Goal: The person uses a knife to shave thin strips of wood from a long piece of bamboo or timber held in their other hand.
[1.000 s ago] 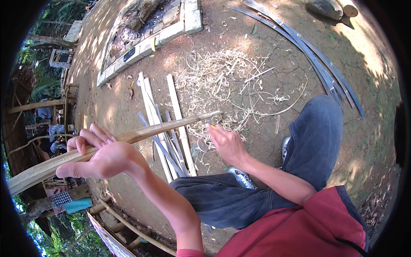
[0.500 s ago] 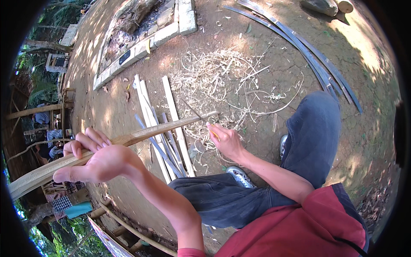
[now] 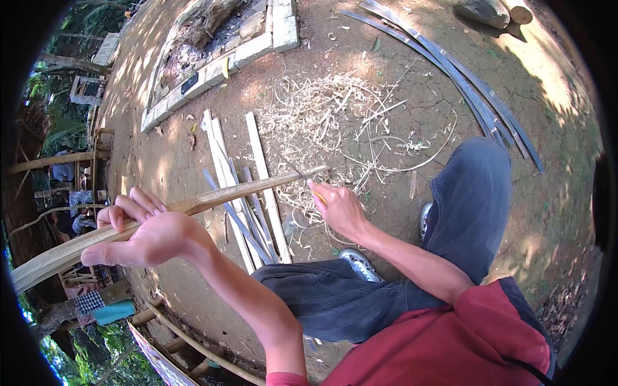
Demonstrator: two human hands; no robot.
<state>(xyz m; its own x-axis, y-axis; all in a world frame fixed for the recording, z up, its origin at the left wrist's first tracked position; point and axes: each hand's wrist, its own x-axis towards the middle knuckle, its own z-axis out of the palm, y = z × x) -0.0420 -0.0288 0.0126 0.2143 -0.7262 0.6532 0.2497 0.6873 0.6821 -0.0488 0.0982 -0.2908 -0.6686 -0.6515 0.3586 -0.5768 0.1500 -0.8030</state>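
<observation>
A long, pale wooden stave (image 3: pixel 241 191) slants across the view, thick at the lower left and narrowing to a tip near the middle. My left hand (image 3: pixel 145 231) is closed round its thick part, fingers over the far side and thumb along the near side. In my right hand (image 3: pixel 341 209) is a knife (image 3: pixel 319 197) with a yellow handle. Its thin dark blade crosses the stave close to the narrow tip and appears to touch it. Curled wood shavings (image 3: pixel 322 116) lie on the ground beyond the tip.
Pale wooden strips (image 3: pixel 259 151) and darker ones lie below the stave. Long dark split strips (image 3: pixel 450 67) curve at the upper right, near a cut log (image 3: pixel 517 11). A stone-edged fire pit (image 3: pixel 212 78) with a dark phone-like object (image 3: pixel 189 83) stands at upper left. My bent knee (image 3: pixel 473 199) is at right.
Both hands keep their grips and have barely moved. My right hand and the knife have shifted very slightly along the stave's tip; the stave's thick end sits slightly higher.
</observation>
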